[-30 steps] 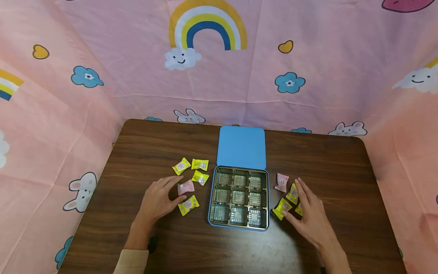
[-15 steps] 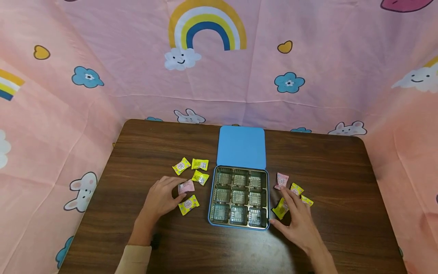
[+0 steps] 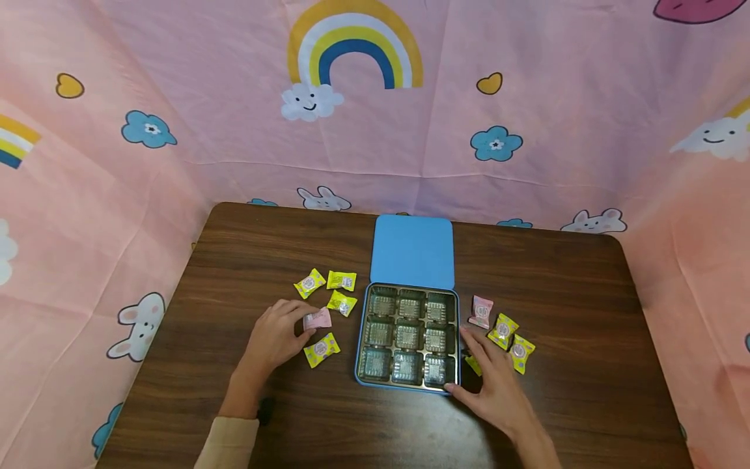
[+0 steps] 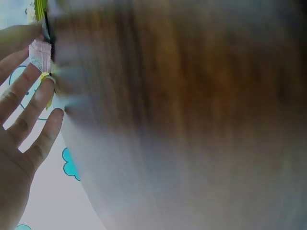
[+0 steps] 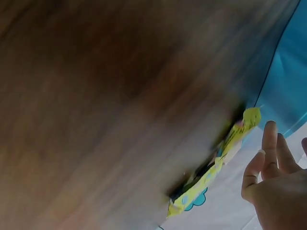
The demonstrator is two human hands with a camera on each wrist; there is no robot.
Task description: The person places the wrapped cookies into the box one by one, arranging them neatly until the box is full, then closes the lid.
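A blue tin (image 3: 404, 388) with a gold divided tray stands mid-table, its lid (image 3: 412, 251) folded back. My left hand (image 3: 275, 333) reaches over a pink wrapped candy (image 3: 320, 318), index finger and thumb on either side of it; contact is unclear. Its fingers look fairly straight in the left wrist view. Just nearer lies a yellow candy (image 3: 321, 350). At the tin's right edge is my right hand (image 3: 498, 394), thumb by the near corner and fingers along the side, holding nothing visible. Those fingers partly hide another yellow candy (image 3: 473, 365).
Several yellow candies (image 3: 342, 281) lie beyond the left hand. Right of the tin are a pink candy (image 3: 481, 311) and two more yellow ones (image 3: 521, 353). Patterned pink cloth (image 3: 387, 143) hangs behind and beside the brown wooden table (image 3: 263, 234).
My right hand has moved left from the right-side candies to the tin's edge, uncovering the yellow candies. The left hand has shifted slightly over the pink candy, which stays in place.
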